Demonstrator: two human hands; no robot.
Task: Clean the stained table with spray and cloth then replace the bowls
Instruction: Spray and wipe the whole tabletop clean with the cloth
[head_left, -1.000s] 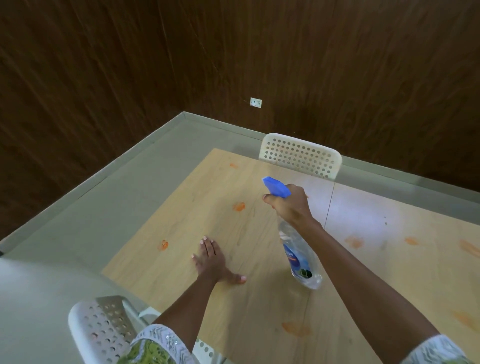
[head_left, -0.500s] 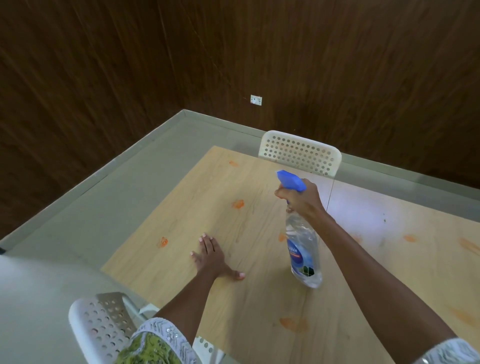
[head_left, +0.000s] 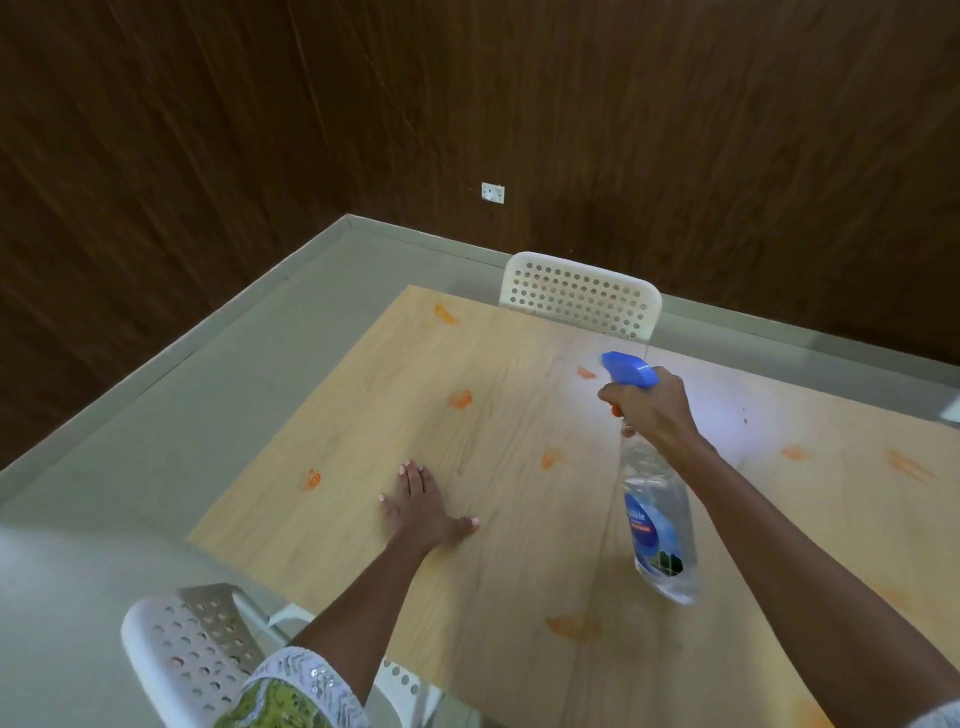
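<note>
Clear plastic spray bottle with blue top (head_left: 657, 519) now further right, clamped in right hand (head_left: 649, 410). Left hand (head_left: 421, 512) flat on stained pale wood table (head_left: 363, 415), fingers apart. More orange spots left to spray.

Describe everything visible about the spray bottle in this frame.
The spray bottle is clear plastic with a blue trigger head, an orange part at the neck and a blue label, its text too blurred to read. It looks mostly see-through; the liquid level is unclear. The right hand grips its neck, holding it above the table, tilted, base toward the camera and nozzle aimed toward the far left. Nothing else touches it.
</note>
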